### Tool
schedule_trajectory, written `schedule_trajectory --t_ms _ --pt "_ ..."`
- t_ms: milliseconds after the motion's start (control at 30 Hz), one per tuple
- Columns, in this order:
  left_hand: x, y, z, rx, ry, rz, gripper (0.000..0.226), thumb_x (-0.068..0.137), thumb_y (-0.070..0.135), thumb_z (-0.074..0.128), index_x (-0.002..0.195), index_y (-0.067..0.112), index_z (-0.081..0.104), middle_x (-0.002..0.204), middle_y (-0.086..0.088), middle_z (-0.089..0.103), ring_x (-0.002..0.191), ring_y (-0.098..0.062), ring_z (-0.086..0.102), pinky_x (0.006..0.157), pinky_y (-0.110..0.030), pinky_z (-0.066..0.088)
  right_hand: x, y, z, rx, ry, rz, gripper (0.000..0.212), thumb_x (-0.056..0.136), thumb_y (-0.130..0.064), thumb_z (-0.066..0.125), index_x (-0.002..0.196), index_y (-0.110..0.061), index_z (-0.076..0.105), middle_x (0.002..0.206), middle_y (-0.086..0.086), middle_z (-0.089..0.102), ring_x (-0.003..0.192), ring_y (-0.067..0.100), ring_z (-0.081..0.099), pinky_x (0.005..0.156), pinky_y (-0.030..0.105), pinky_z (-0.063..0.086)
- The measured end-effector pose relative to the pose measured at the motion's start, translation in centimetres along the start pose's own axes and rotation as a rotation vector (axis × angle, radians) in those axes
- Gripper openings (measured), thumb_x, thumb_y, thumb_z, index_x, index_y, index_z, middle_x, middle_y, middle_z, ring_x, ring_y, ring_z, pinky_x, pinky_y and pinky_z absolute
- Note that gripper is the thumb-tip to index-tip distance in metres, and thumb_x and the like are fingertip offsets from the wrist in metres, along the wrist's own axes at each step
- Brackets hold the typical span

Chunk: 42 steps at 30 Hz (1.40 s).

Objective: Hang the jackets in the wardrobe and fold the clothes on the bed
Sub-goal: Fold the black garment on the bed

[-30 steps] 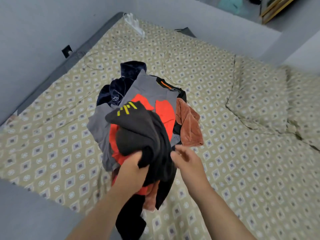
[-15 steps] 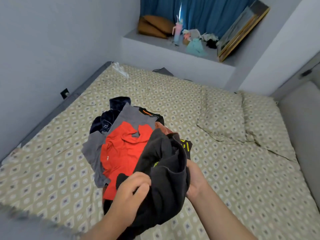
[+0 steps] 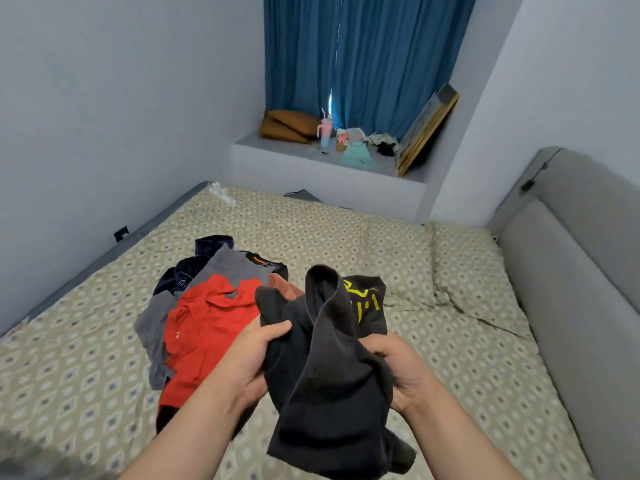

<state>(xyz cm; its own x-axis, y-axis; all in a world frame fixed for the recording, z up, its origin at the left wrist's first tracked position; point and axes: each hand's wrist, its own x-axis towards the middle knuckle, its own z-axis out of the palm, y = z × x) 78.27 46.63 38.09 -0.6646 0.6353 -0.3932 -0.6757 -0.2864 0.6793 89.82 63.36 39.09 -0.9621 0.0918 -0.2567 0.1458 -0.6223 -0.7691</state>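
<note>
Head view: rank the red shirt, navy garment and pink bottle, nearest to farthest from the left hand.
1. Red shirt, beside the left hand.
2. Navy garment, farther back on the left.
3. Pink bottle, on the far ledge.

Clothes pile (image 3: 214, 317) lies on bed (image 3: 86, 341), pillows (image 3: 398, 265) right (ledge (image 3: 277, 147) seemingly behind).

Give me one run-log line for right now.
left hand: grips black garment | right hand: grips black garment | black garment: bunched, not yet folded | red shirt: atop pile on bed
</note>
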Motion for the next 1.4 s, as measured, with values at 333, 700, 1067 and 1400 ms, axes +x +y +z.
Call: schedule_trajectory --t_ms 333,700,1067,1400 --pt "-2.8 1.7 5.3 0.064 -0.136 0.154 0.042 0.073 -0.003 0.054 0.113 0.009 0.064 0.089 -0.022 0.069 0.072 -0.034 0.071 0.060 -0.041 0.059 -6.4 -2.9 -2.7 -0.504 0.424 -0.127 0.065 0.082 -0.012 0.063 0.143 -0.022 0.045 0.138 0.001 0.052 0.123 0.014 0.053 0.085 0.022 0.043" --pt "-5.6 5.5 8.9 0.187 -0.447 0.120 0.060 0.045 0.016 0.071 0.102 0.001 0.076 0.101 -0.023 0.073 0.088 -0.037 0.072 0.077 -0.042 0.059 -3.3 -6.5 3.5 -0.831 0.126 -0.351 0.050 0.076 -0.004 0.062 0.105 -0.044 0.065 0.109 -0.034 0.066 0.105 -0.019 0.055 0.084 0.003 0.042" --pt "-6.3 9.2 9.8 0.543 -0.225 0.441 0.052 0.066 0.015 0.071 0.116 0.004 0.061 0.110 -0.024 0.062 0.087 -0.030 0.066 0.080 -0.038 0.051 -6.9 -11.3 3.9 -0.792 0.077 -0.454 0.020 0.094 0.000 0.058 0.093 -0.018 0.065 0.090 0.010 0.073 0.081 0.018 0.068 0.080 0.037 0.056" --pt "-7.1 9.6 16.7 1.349 -0.075 1.110 0.044 0.072 0.002 0.083 0.081 0.041 0.066 0.077 0.025 0.068 0.072 0.007 0.062 0.068 -0.005 0.042 -8.3 -14.1 4.6 -1.032 0.195 -0.532 0.012 0.094 -0.016 0.063 0.082 -0.014 0.065 0.071 -0.003 0.063 0.066 0.010 0.056 0.067 0.028 0.046"
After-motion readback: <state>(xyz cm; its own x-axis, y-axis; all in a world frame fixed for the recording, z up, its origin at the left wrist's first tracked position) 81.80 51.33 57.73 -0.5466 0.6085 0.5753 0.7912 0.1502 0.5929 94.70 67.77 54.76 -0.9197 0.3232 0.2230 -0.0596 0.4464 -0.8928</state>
